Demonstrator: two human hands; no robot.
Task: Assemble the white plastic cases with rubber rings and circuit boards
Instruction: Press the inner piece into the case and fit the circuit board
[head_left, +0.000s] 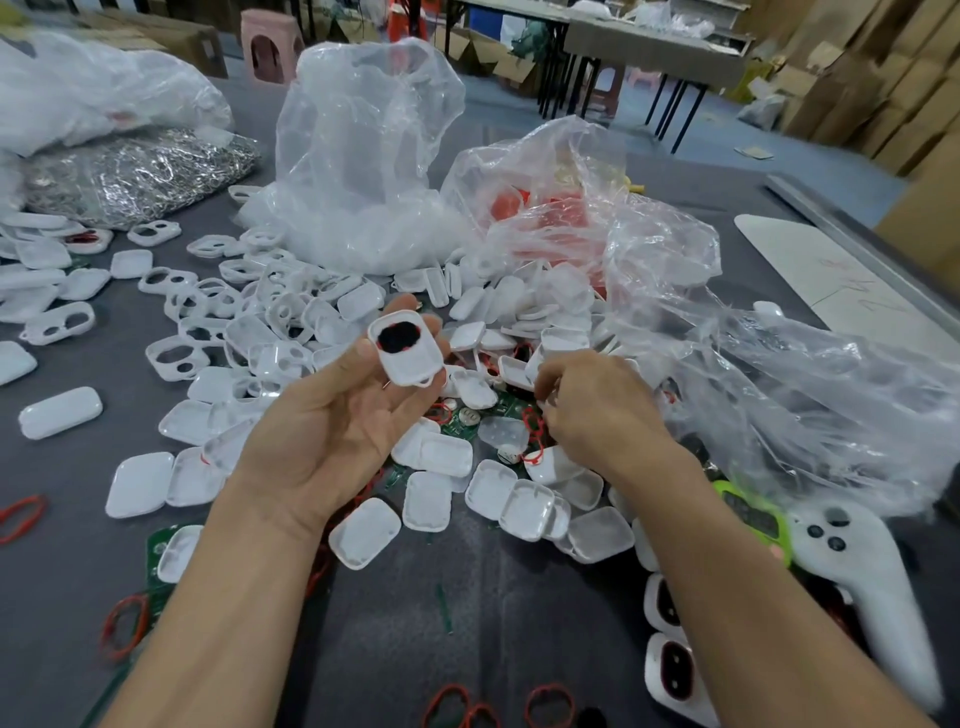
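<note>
White case (405, 348) with a dark oval patch on its face sits just left of the frame's centre, held up by the left hand (332, 421), palm toward the camera, thumb on one edge and fingertips behind the other. Right hand (597, 410) is down in the heap a bit right of centre, knuckles up and fingers curled under. Can't tell if it's actually got hold of anything, though a red rubber ring (535, 431) lies right against it and a green circuit board (462, 421) is just beside that.

Loose case halves (291, 322) are spread all over the grey worktop (467, 597), mostly centre and left. More red rings (550, 704) lie along the bottom edge. Two cases with red-edged dark openings (675, 670) sit lower right, next to a white controller (872, 571). Big clear bag (363, 156) stands at top centre, a crumpled one with red stuff inside (545, 218) to its right, and a bag of shiny metal rings (140, 176) upper left
</note>
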